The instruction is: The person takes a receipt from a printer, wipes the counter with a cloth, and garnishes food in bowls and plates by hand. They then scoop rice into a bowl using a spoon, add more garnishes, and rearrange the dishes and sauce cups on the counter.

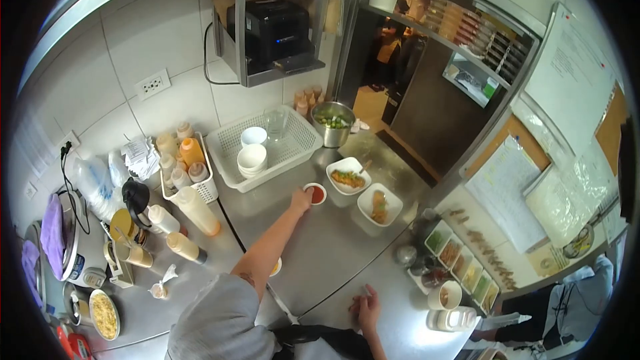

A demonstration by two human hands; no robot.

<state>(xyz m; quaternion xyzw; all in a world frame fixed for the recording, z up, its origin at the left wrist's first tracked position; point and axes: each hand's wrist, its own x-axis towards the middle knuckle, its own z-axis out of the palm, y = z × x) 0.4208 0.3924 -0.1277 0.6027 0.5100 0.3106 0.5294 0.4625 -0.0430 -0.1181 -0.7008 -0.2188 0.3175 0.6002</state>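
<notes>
My left hand point(302, 201) reaches forward over the steel counter and grips the edge of a small white bowl of red sauce point(315, 194). Just right of that bowl sit two white dishes of food, one with a utensil in it point(348, 177) and one nearer to me point(380, 205). Low in the view, my right hand point(365, 307) is over the counter with its fingers curled; whether it holds anything is too small to tell. Under my left forearm, a small bowl with something orange point(276, 267) partly shows.
A white basket point(293, 157) with stacked bowls stands at the back, beside a metal pot of greens point(333, 122). Sauce bottles point(197, 210) fill the left side. Ingredient trays point(461, 263) line the right. Another person point(567, 307) is at the lower right.
</notes>
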